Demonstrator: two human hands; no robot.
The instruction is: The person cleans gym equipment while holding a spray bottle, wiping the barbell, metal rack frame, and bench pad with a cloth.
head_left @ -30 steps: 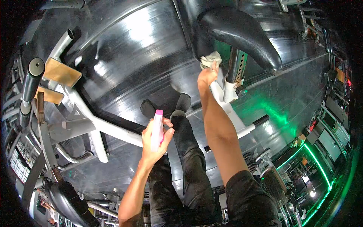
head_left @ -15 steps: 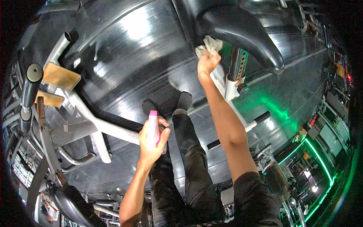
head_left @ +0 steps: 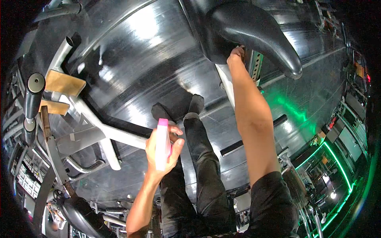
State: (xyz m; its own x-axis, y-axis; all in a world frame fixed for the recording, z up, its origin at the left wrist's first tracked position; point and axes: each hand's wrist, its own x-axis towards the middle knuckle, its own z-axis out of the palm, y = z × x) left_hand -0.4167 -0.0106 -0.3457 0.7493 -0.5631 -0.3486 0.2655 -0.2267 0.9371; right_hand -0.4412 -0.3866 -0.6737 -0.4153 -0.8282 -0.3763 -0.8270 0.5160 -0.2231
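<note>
My left hand (head_left: 164, 148) is wrapped around a spray bottle (head_left: 161, 144) with a white trigger head and a pink nozzle, held upright above my legs. My right hand (head_left: 237, 54) reaches in beneath the black padded seat (head_left: 258, 31) of an exercise machine, beside the perforated seat post (head_left: 256, 65). Its fingers are mostly hidden by the padding. The pale cloth that this hand gripped half a second ago is out of sight behind the seat and hand.
At left stands another machine with a white frame (head_left: 123, 137), wooden blocks (head_left: 67, 84) and a black-capped roller (head_left: 35, 93). A black foot bar (head_left: 232, 148) lies low near my right forearm. Green light strips (head_left: 337, 162) edge a mirror at right.
My right hand has moved up and to the right, in under the seat, and the cloth has gone out of sight. My left hand keeps the spray bottle in nearly the same place.
</note>
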